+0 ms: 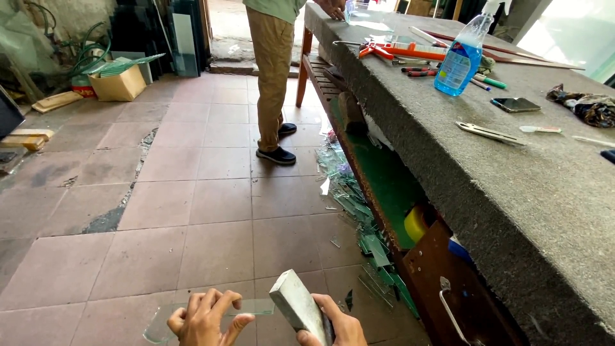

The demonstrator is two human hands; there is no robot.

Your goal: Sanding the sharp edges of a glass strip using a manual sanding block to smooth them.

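In the head view, the left hand [204, 319] is pinching a clear, greenish-edged glass strip [192, 314] that is lying flat and low over the tiled floor [160, 211]. The right hand [336, 325] is gripping a pale grey rectangular sharpening stone [296, 306], tilted, its lower end just beside the strip's right end. Glass shards [359, 218] are lying ahead and right of the hands, under the felt-covered tabletop [512, 192]. Another person [272, 70] is standing well ahead.
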